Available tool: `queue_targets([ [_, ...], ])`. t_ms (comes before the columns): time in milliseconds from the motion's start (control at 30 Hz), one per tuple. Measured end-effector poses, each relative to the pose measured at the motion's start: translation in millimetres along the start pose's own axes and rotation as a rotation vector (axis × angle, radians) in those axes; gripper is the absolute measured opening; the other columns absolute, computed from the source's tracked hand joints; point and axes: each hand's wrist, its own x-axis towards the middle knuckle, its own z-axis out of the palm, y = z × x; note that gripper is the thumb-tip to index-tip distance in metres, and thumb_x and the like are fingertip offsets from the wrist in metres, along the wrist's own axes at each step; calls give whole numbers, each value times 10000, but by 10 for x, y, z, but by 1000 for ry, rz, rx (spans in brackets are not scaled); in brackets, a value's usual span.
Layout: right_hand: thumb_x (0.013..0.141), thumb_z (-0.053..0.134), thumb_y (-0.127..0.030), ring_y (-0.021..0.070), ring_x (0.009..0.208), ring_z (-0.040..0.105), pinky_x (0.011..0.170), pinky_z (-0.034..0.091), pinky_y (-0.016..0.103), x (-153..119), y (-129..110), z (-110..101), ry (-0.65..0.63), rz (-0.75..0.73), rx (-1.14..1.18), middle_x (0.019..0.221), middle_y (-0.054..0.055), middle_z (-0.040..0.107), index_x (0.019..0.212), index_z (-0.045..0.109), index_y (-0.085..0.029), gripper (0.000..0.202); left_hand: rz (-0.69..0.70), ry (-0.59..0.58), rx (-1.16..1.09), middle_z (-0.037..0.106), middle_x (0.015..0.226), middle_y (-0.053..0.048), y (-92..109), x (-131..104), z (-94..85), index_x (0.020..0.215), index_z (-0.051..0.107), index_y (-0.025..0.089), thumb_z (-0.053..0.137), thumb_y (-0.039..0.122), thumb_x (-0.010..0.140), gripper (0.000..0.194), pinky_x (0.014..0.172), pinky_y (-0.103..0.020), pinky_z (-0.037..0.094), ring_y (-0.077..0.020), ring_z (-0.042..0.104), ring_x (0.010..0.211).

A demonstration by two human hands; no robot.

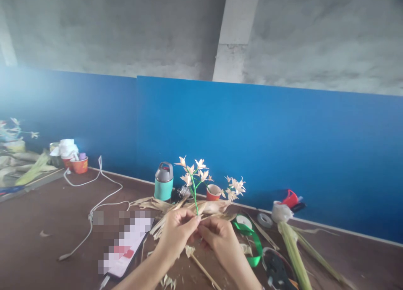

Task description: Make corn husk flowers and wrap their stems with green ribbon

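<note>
My left hand [180,228] pinches the green stem of an artificial flower spray [194,193], which stands upright above my fingers. Its pale, pointed blossoms look made of dried husk. Right beside it, my right hand [219,235] has thumb and fingers pressed together near the stem's lower end; what lies between them is hidden. Behind my hands is a pile of dried corn husks [215,207]. Green ribbon [256,244] curls out from a white spool [244,221] just right of my right hand. Below my hands lies a thin stick [204,270] among husk scraps.
A phone [132,244] with a white cable [91,223] lies to the left. A teal flask [163,187], an orange cup [213,192] and another flower bunch [234,188] stand behind. At right are a tape roll [264,220], green husks [294,256] and a black-handled tool [277,269].
</note>
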Motion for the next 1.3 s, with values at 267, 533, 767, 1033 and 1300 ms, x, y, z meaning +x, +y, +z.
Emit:
queue_targets([
  [267,668,587,-259,106,448,445,437,353,216,3,27,2,25,-25,-30,476,-8,544,534,600,-136,182,1,-2,16,484,426,50,-27,2,-13,532,532,180,611,356,681,244,407,-205,286,-84,407,379],
  [533,726,563,-248,104,470,423,452,337,211,-20,76,13,80,-77,-116,489,-15,520,548,580,-139,209,23,-41,49,553,466,20,5,-1,-15,557,578,170,611,374,693,247,418,-210,327,-97,434,413],
  [767,727,569,-290,104,443,420,440,321,216,11,102,-3,27,-40,-114,494,-7,542,610,630,-128,209,30,-16,31,525,424,33,-10,24,-55,546,582,163,617,341,699,238,415,-205,314,-88,423,381],
  [1033,724,539,-223,117,464,454,454,324,219,-7,112,-21,31,-84,-203,514,9,583,563,596,-143,189,25,18,14,464,389,59,10,23,-62,535,577,154,635,341,715,265,430,-194,307,-77,415,377],
  [1300,765,527,-215,156,540,536,506,364,224,-35,111,-8,129,-152,-395,568,17,629,616,617,-161,183,24,-12,16,509,462,46,6,36,-81,557,577,158,639,355,727,267,424,-194,297,-80,427,402],
])
